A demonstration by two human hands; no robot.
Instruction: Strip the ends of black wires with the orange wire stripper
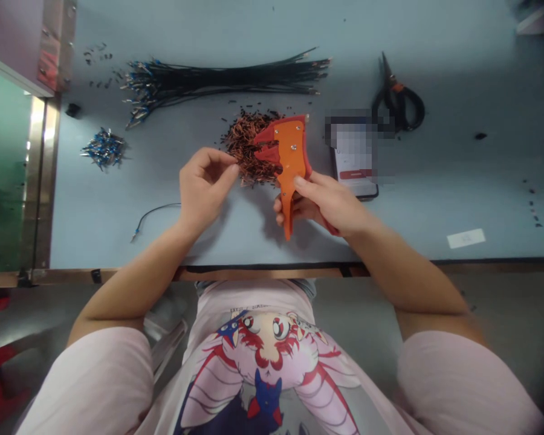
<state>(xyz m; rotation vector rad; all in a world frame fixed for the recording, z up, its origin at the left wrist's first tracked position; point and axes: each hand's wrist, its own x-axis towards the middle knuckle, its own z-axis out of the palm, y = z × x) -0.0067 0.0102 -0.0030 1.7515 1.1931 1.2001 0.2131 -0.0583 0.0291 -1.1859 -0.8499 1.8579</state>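
"Well, what lies out past the left fingers?"

"Loose blue-tipped terminals (103, 148). The left hand (204, 190) pinches thumb and forefinger nearly shut, just beside a heap of coppery wire clippings (247, 148); I can't tell if they hold a strand."

"And the right hand (321, 202)?"

"Its fingers close around an orange wire stripper (291, 154) by that heap, with black-handled scissors (396, 99) beyond them."
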